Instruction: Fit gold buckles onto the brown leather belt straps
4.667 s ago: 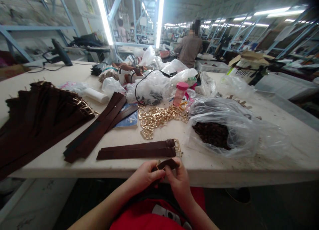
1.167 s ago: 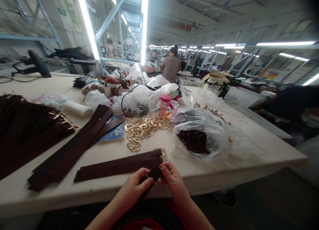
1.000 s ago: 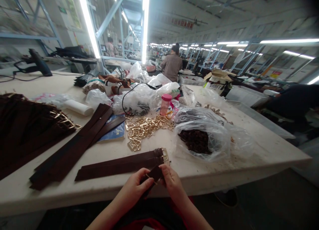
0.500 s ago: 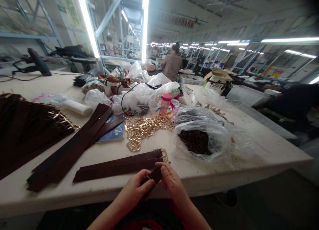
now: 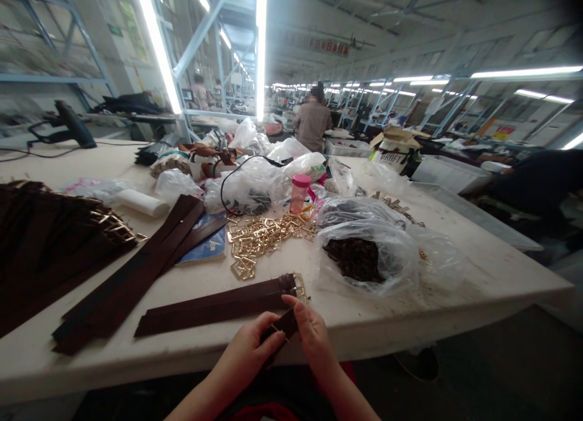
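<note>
**Leather strap (image 5: 285,324) gripped between both hands**

The short strap sits just above the table edge, held closed between the left hand (image 5: 248,354) and right hand (image 5: 312,342). A thin gold buckle (image 5: 277,332) sits on it beside the left fingers. Buckled straps (image 5: 214,305) lie on the table (image 5: 410,330) just beyond.

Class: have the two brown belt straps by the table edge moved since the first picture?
No, the brown belt straps lie unmoved beside the heap of gold buckles.
</note>
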The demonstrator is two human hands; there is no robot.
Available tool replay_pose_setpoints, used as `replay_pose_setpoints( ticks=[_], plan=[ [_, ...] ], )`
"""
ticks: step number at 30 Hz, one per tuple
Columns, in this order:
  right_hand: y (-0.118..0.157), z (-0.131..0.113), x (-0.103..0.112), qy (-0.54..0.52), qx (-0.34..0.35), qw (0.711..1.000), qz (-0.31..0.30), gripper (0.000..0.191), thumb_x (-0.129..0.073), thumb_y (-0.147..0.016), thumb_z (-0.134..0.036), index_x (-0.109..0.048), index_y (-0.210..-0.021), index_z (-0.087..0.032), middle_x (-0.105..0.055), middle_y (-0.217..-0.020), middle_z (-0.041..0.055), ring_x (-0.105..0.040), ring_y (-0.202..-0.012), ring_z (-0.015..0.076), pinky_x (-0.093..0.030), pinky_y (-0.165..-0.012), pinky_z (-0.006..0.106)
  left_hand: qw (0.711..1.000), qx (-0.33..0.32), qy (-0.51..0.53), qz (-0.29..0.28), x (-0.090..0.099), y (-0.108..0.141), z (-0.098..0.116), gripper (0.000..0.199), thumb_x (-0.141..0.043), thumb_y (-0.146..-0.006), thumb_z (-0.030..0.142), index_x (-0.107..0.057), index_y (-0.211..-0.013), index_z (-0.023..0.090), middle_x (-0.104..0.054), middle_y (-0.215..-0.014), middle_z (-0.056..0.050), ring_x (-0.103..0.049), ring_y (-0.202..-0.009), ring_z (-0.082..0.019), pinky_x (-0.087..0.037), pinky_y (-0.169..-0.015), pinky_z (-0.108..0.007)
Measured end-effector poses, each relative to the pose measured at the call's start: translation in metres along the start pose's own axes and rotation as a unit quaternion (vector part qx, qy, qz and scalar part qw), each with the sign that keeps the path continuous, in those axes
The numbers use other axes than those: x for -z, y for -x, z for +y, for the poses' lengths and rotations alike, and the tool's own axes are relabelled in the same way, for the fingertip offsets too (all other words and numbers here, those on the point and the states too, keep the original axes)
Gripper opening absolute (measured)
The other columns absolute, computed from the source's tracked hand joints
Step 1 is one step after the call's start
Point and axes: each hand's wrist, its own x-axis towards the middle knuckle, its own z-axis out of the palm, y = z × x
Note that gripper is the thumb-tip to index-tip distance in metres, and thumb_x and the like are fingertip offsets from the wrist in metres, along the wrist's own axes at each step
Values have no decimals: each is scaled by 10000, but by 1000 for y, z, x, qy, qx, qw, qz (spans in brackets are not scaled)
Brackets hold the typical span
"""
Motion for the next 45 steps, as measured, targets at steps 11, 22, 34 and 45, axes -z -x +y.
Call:
replay_pose_setpoints(
  ticks=[11, 22, 34, 45],
  plan=[
    [-5, 2, -2, -23, -81, 996, -36, 528, -472, -748, -629, -705, -904, -181, -559, -580, 3, -415, -483, 97, -318, -456, 221, 998, 3, -68, 7, 1, -2, -1, 285, -500, -783, 355, -589, -989, 179, -627, -775, 0, -539, -700, -163, -381, -632, -223],
    [-7, 4, -5, 29, -29, 999, -12, 396, -563, -734, -534, -716, -870, -194, -692, -903, 67, -582, -869, 230, -427, -800, 334, 999, 0, -53, -1, 1, -3, 4, 250, -508, -774, 348, -602, -917, 166, -642, -774, -12, -556, -713, -171, -392, -637, -229],
    [9, 19, -19, -67, -60, 992, 92, 437, -493, -773, -564, -685, -911, -196, -651, -832, 38, -555, -793, 193, -429, -730, 298, 999, -9, -11, 39, -9, 0, -11, 227, -497, -793, 364, -576, -881, 170, -594, -625, 10, -534, -570, -143, -399, -572, -224],
    [15, 23, -27, -156, -65, 979, 110, 410, -505, -780, -542, -659, -953, -204, -638, -837, 39, -559, -797, 184, -441, -700, 281, 998, -2, 54, 39, -12, 1, -17, 263, -507, -789, 391, -559, -909, 163, -555, -605, 21, -500, -511, -119, -391, -500, -207]
  ],
)
